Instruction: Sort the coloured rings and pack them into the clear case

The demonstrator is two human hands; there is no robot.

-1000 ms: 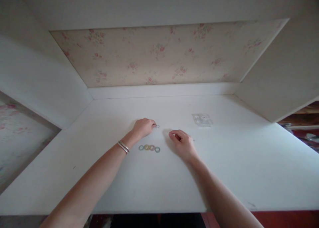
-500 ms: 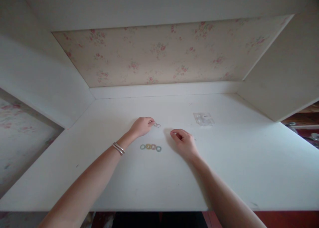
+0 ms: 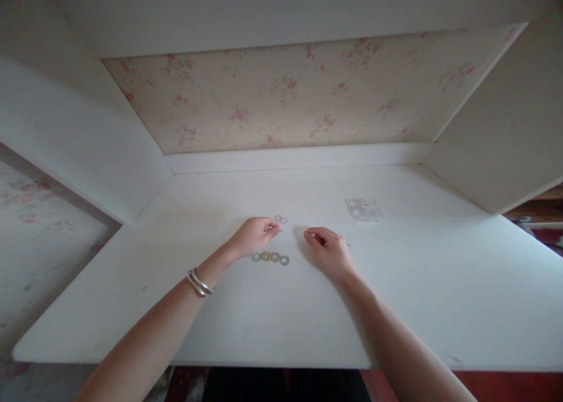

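White surface (image 3: pixel 396 285) beneath floral wallpaper (image 3: pixel 285 97): four coloured rings (image 3: pixel 270 257) lie touching in a row, two small rings (image 3: pixel 280 219) just beyond. Left hand (image 3: pixel 255 235) rests curled beside the pair, its grip apparently empty; right hand (image 3: pixel 328 249) is loosely closed, contents not discernible.

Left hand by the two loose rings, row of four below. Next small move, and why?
Probably: the left hand reaches forward a little and pinches one of the two loose rings. They lie just past its fingertips, apart from the row of four rings near the wrist. The right hand rests curled on the desk, farther from them.
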